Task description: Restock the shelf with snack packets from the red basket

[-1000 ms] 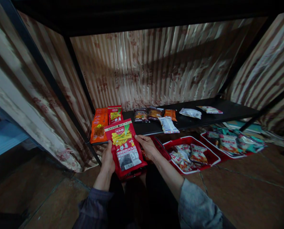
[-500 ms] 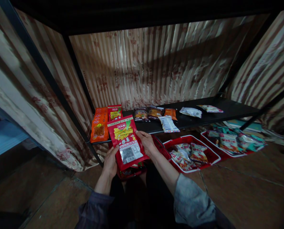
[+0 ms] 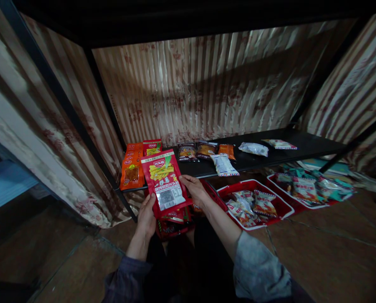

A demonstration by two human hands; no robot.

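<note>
A flat red snack packet (image 3: pixel 164 181) with yellow sticks printed on it is held up between both hands, in front of the shelf's left end. My left hand (image 3: pixel 146 216) grips its lower left edge. On its right edge, the fingers of my right hand (image 3: pixel 192 189) pinch the packet. Behind it on the black shelf (image 3: pixel 257 162) lie an orange packet (image 3: pixel 132 168) and a similar red packet (image 3: pixel 152 146). Below the held packet, a red basket (image 3: pixel 177 231) of red packets is partly hidden.
Along the shelf lie dark packets (image 3: pixel 188 151), a small orange one (image 3: pixel 226 150) and white ones (image 3: pixel 224 164). Two red baskets with white rims (image 3: pixel 284 216) (image 3: pixel 316 206) hold snack bags on the tiled floor. Black posts frame the left side; striped curtains hang behind.
Both hands have tilted the red packet more upright and moved it slightly up and left. More of the basket beneath it now shows.
</note>
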